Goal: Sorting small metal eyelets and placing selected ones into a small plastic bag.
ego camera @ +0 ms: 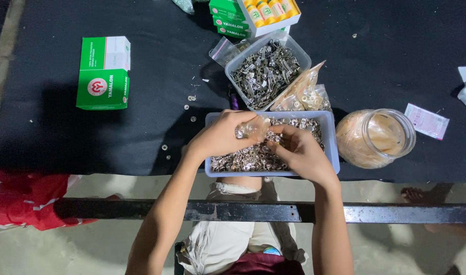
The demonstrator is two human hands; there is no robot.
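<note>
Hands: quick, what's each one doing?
Left hand: closed, holding a small clear bag of metal bits.
Right hand: pinching something tiny over the tray; can't tell what.

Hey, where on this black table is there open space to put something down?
Biggest bare patch: the black table below the green box, left of the blue tray. Another sits top right, above the glass jar. Crowded: around the clear tub of clips and near both hands, with loose rings scattered.
</note>
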